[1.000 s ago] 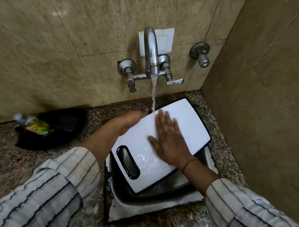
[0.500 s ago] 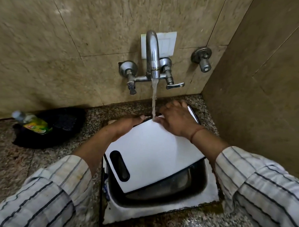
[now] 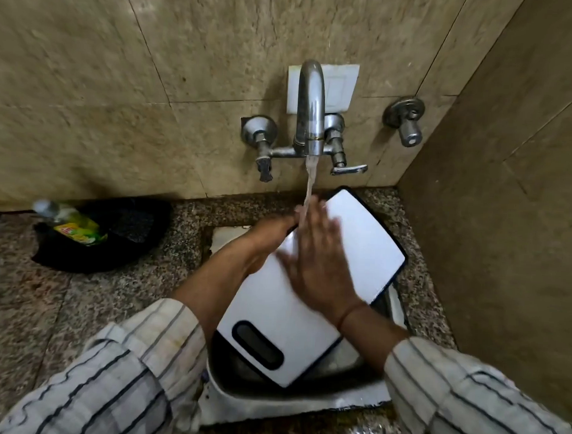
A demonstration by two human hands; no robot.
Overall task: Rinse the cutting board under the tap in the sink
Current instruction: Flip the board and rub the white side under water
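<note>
A white cutting board point(image 3: 358, 252) is held tilted over the sink point(image 3: 270, 403), so water from the tap point(image 3: 310, 109) likely runs off. The left hand point(image 3: 270, 236) is closed on its far edge as grip; the right hand point(image 3: 318, 267) is laid flat and open across it.

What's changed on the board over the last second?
The right hand went up to the cutting board's far edge, then slid back to mid-board, flat and rubbing. The left hand holds the left edge as before; tap running, board across the sink.

Head camera looks steeply down – close over the sink point(image 3: 289, 405).
</note>
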